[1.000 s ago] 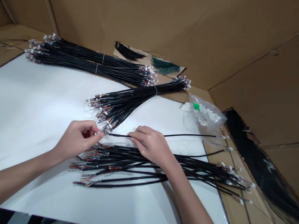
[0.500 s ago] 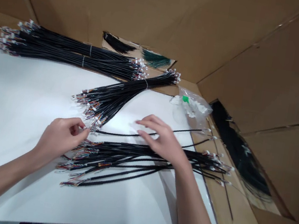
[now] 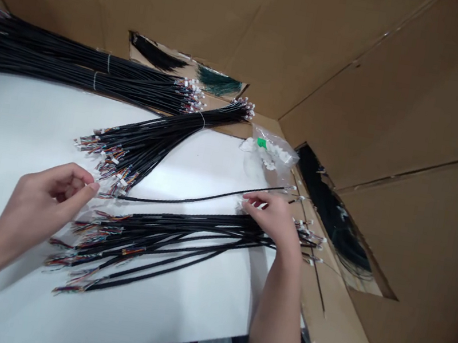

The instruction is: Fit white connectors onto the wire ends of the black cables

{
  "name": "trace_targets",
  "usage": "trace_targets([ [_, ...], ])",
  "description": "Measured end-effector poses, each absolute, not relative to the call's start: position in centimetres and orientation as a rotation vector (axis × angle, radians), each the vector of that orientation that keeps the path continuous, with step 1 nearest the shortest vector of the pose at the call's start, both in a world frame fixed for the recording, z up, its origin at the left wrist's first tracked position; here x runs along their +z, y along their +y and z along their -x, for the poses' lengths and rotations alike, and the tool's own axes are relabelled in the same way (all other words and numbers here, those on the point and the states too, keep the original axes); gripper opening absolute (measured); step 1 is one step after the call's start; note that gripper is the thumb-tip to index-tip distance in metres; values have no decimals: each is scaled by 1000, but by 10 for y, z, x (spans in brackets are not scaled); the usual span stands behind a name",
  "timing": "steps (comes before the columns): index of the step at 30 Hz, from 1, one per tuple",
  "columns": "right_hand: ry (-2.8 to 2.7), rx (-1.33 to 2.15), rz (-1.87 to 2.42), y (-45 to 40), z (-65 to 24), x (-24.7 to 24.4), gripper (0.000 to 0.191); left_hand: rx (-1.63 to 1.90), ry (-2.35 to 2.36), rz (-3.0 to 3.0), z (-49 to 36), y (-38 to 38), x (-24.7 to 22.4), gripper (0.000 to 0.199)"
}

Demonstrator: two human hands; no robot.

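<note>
My left hand [image 3: 49,195] pinches thumb and forefinger together at the wire end of a single black cable [image 3: 189,200]. That cable runs rightward across the white surface to a white connector. My right hand [image 3: 269,215] hovers over the right part of the loose black cables [image 3: 185,225], its thumb and fingertips drawn together. Something small and whitish shows by those fingertips, too blurred to name. The loose cables have bare coloured wires at the left and white connectors at the right. Just beyond my left hand lies a tied cable bundle [image 3: 164,138] with white-tipped coloured wires.
Larger tied cable bundles [image 3: 76,66] lie at the back left. A clear plastic bag [image 3: 276,150] with white pieces and a green patch sits at the right back. Cardboard walls [image 3: 219,13] enclose the white table surface [image 3: 23,121], with cut-out openings at the back and right.
The view has turned right, shifting the scene leftward. My right hand has moved right along the cables toward their connector ends, its fingers now closed together. My left hand stays at the cable's wire end.
</note>
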State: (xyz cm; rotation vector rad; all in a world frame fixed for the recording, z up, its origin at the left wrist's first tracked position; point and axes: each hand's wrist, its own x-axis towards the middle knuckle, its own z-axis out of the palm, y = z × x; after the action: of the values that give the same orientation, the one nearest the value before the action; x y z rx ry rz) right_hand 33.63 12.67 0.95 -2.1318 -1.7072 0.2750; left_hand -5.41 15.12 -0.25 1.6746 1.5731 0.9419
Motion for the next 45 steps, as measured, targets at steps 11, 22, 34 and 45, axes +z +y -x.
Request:
trace_targets([
  [11, -1789, 331, 2156, 132, -330, 1, 20, 924, 1523, -1714, 55, 150, -4, 14],
  [22, -1797, 309, 2141, 137, -330, -5, 16, 983, 1438, -1721, 51, 149, -2, 14],
  [34, -1587, 219, 1923, 141, -314, 2, 18, 954, 1341, -1705, 49, 147, -1, 13],
  [45, -1543, 648, 1526, 127, -204, 35, 14, 978, 1218, -1662, 46, 144, 4, 12],
])
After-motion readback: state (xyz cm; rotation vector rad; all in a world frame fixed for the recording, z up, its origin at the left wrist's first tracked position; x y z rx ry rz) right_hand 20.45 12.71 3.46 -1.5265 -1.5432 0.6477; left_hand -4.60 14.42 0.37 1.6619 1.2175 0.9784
